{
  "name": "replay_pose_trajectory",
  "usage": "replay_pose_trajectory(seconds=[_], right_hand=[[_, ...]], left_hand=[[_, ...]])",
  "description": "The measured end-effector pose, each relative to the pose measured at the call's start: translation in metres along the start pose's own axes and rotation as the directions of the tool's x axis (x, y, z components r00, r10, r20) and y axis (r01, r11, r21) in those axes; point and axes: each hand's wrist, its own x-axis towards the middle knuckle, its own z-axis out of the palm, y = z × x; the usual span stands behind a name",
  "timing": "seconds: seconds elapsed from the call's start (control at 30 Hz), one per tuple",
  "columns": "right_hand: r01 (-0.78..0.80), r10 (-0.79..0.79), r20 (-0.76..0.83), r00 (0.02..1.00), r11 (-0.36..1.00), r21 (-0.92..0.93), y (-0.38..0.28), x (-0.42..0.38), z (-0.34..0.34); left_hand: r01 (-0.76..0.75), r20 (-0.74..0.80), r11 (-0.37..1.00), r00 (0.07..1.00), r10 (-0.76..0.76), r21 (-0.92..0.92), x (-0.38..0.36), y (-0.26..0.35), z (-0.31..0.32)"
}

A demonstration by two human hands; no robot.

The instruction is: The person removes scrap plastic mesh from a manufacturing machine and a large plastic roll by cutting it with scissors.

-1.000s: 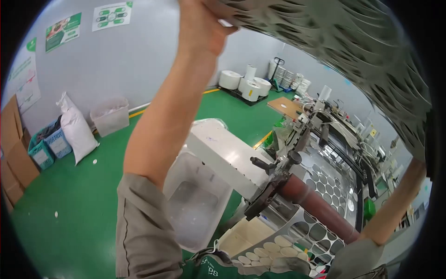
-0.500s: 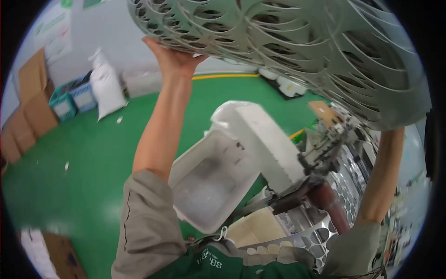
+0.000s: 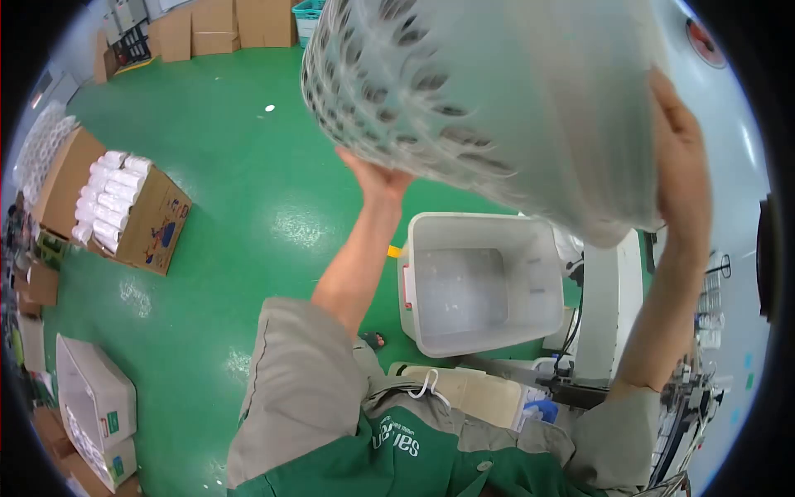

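A large roll of translucent plastic sheet (image 3: 513, 108), perforated with rows of round holes on its left part, is raised across the top of the view. My left hand (image 3: 377, 171) supports its lower left side from below, fingers partly hidden behind it. My right hand (image 3: 681, 149) is wrapped against the roll's right end, its fingertips partly out of sight. Beneath the roll, a grey-white plastic tub (image 3: 489, 341) stands on the green floor, with nothing visible inside but some small specks.
A carton (image 3: 170, 224) of white rolls stands at the left, a white bin (image 3: 95, 389) below it. Cartons (image 3: 214, 29) and a teal basket (image 3: 306, 23) line the back. A white machine housing (image 3: 609, 306) stands right of the tub, with equipment beyond.
The view has swung left, bringing the carton of white rolls into sight. The roll is still held in both hands and now shows more of its unperforated part.
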Motion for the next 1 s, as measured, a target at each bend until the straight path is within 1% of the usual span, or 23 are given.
replay_pose_trajectory(seconds=[0.03, 0.07, 0.1, 0.13, 0.17, 0.2, 0.23, 0.27, 0.3, 0.33, 0.37, 0.4, 0.43, 0.47, 0.57, 0.63, 0.67, 0.7, 0.77, 0.8, 0.83, 0.9, 1.0], right_hand=[[0.043, -0.043, 0.038, 0.998, 0.999, -0.001, -0.005, -0.001, 0.025], [0.179, -0.169, 0.077, 0.983, 0.973, -0.145, 0.01, 0.003, 0.045], [0.194, -0.178, 0.122, 0.977, 0.971, -0.137, 0.011, -0.001, 0.068], [0.224, -0.205, 0.144, 0.968, 0.966, -0.131, 0.014, -0.009, 0.097], [0.223, -0.203, 0.152, 0.967, 0.966, -0.131, 0.022, -0.022, 0.126], [0.216, -0.192, 0.164, 0.968, 0.965, -0.147, 0.037, -0.04, 0.16], [0.2, -0.165, 0.196, 0.967, 0.964, -0.178, 0.058, -0.063, 0.197], [0.254, -0.207, 0.243, 0.948, 0.95, -0.182, 0.094, -0.095, 0.243], [0.246, -0.138, 0.371, 0.918, 0.933, -0.261, 0.125, -0.136, 0.279], [0.254, -0.078, 0.502, 0.861, 0.922, -0.293, 0.143, -0.177, 0.301], [0.269, -0.012, 0.623, 0.782, 0.908, -0.32, 0.149, -0.212, 0.31], [0.077, 0.126, 0.672, 0.73, 0.961, -0.264, 0.145, -0.235, 0.308], [-0.126, 0.245, 0.725, 0.644, 0.968, -0.216, 0.141, -0.255, 0.307], [-0.167, 0.286, 0.739, 0.61, 0.958, -0.233, 0.146, -0.276, 0.306], [-0.279, 0.422, 0.775, 0.47, 0.904, -0.323, 0.163, -0.327, 0.287], [-0.335, 0.471, 0.737, 0.485, 0.878, -0.341, 0.172, -0.363, 0.274], [-0.351, 0.481, 0.73, 0.485, 0.872, -0.341, 0.174, -0.38, 0.267], [-0.394, 0.521, 0.717, 0.463, 0.846, -0.36, 0.175, -0.397, 0.261], [-0.481, 0.588, 0.696, 0.412, 0.789, -0.382, 0.177, -0.435, 0.252], [-0.529, 0.618, 0.687, 0.382, 0.756, -0.386, 0.177, -0.451, 0.251], [-0.585, 0.634, 0.709, 0.309, 0.715, -0.384, 0.166, -0.447, 0.24], [-0.651, 0.664, 0.685, 0.3, 0.667, -0.361, 0.155, -0.467, 0.243], [-0.786, 0.722, 0.641, 0.26, 0.544, -0.294, 0.128, -0.481, 0.234]], left_hand=[[-0.08, -0.03, 0.995, 0.996, 0.082, 0.059, -0.007, 0.002, -0.016], [-0.154, -0.059, 0.98, 0.985, 0.162, 0.122, -0.014, 0.005, -0.032], [-0.176, -0.09, 0.958, 0.976, 0.201, 0.228, -0.021, 0.006, -0.056], [-0.142, -0.141, 0.922, 0.969, 0.205, 0.361, -0.035, 0.006, -0.096], [-0.038, -0.215, 0.846, 0.96, 0.178, 0.532, -0.048, 0.005, -0.145], [0.117, -0.303, 0.717, 0.943, 0.136, 0.687, -0.067, 0.005, -0.204], [0.3, -0.398, 0.512, 0.913, 0.09, 0.805, -0.094, 0.015, -0.266], [0.468, -0.499, 0.269, 0.865, 0.054, 0.842, -0.128, 0.03, -0.329], [0.599, -0.599, 0.013, 0.8, 0.03, 0.801, -0.168, 0.053, -0.384], [0.685, -0.697, -0.213, 0.717, 0.025, 0.697, -0.208, 0.082, -0.428], [0.754, -0.797, -0.357, 0.603, 0.042, 0.551, -0.246, 0.116, -0.462], [0.806, -0.879, -0.436, 0.472, 0.065, 0.4, -0.281, 0.15, -0.485], [0.84, -0.936, -0.479, 0.339, 0.095, 0.256, -0.31, 0.18, -0.502], [0.855, -0.966, -0.497, 0.233, 0.108, 0.151, -0.335, 0.209, -0.511], [0.808, -0.978, -0.588, 0.155, 0.139, 0.044, -0.365, 0.242, -0.488], [0.799, -0.975, -0.591, 0.204, 0.091, 0.112, -0.343, 0.227, -0.445], [0.782, -0.962, -0.595, 0.267, 0.05, 0.186, -0.324, 0.211, -0.419], [0.75, -0.937, -0.6, 0.348, -0.001, 0.279, -0.304, 0.191, -0.396], [0.593, -0.8, -0.589, 0.578, -0.163, 0.549, -0.269, 0.157, -0.401], [0.563, -0.751, -0.544, 0.625, -0.213, 0.622, -0.251, 0.135, -0.396], [0.527, -0.698, -0.495, 0.666, -0.265, 0.691, -0.234, 0.115, -0.388], [0.44, -0.67, -0.538, 0.645, -0.368, 0.719, -0.201, 0.082, -0.379], [0.2, -0.575, -0.575, 0.555, -0.601, 0.794, -0.17, 0.015, -0.34]])
